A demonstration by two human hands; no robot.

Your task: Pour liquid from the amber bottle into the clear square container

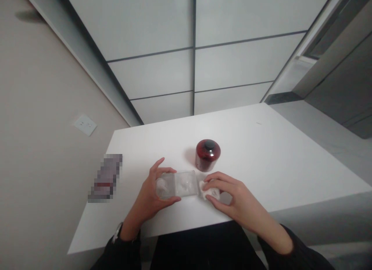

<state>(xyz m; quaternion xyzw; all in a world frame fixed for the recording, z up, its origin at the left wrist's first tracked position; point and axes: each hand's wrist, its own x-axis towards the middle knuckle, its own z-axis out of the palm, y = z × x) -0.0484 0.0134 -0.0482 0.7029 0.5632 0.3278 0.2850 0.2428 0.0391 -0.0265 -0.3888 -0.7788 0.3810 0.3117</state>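
My left hand [152,188] is curved round the left end of a clear plastic box [186,184], thumb at its near edge and fingers at its far edge. The box lies on the white table and has see-through sections, with something pale showing inside the left one. At the box's right end, my right hand [225,190] has its fingertips closed on a small white, soft-looking wad [213,192]. Its exact kind is unclear, and the fingers cover part of it. Just beyond the box stands a dark red, rounded jar [207,155] with a black knob on top.
The white table [261,157] reaches back to panelled sliding doors [162,76]. On its left side lies a pixelated flat object [106,179]. A wall outlet [85,125] is on the left wall. A tiny thin strip [259,123] lies at the back right.
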